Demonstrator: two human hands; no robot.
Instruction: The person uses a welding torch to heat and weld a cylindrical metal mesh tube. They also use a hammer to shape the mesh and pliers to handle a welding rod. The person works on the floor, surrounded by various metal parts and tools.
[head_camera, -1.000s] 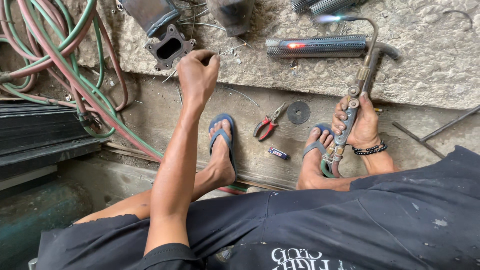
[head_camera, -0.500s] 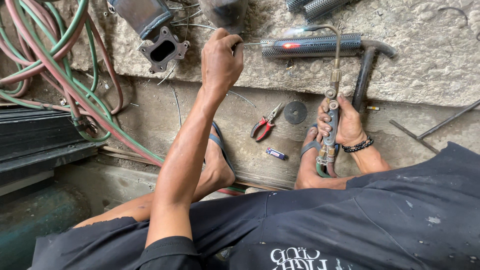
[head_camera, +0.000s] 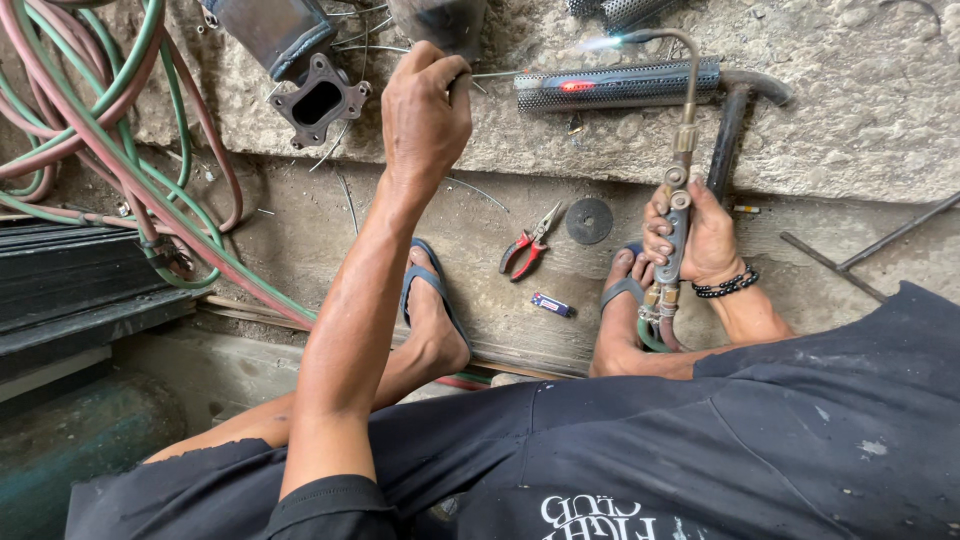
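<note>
The person sits low before a rough grey concrete ledge (head_camera: 850, 90), and both hands work at its edge. The largest piece on it is a long perforated grey metal tube (head_camera: 620, 85), which lies flat with its long axis from left to right; one small spot on its upper side glows red. A dark bent steel pipe (head_camera: 735, 125) touches the right end of this tube and comes down toward the person.

The right hand (head_camera: 700, 235) is closed firmly around the body of a brass gas torch with a curved nozzle (head_camera: 678, 170). The torch stands nearly at a right angle to the tube: its handle is below, near the feet, its neck goes up over the tube and bends to the left, and a pale blue flame (head_camera: 600, 42) burns just above the tube's upper edge. So the tube lies directly ahead of this hand, and the right hand is the nearer one to the glowing spot.

The left hand (head_camera: 425, 120) is raised at the left end of the tube, the fingers curled together on a thin grey filler rod (head_camera: 495, 74). The rod runs to the right, almost along the tube's axis, toward its left end.

Lower, on the concrete step (head_camera: 330, 240) between the two sandalled feet, lie red-handled pliers (head_camera: 528, 245), a round dark grinding disc (head_camera: 589, 220) and a small blue and red lighter (head_camera: 552, 304). None of them touches a hand.
</note>
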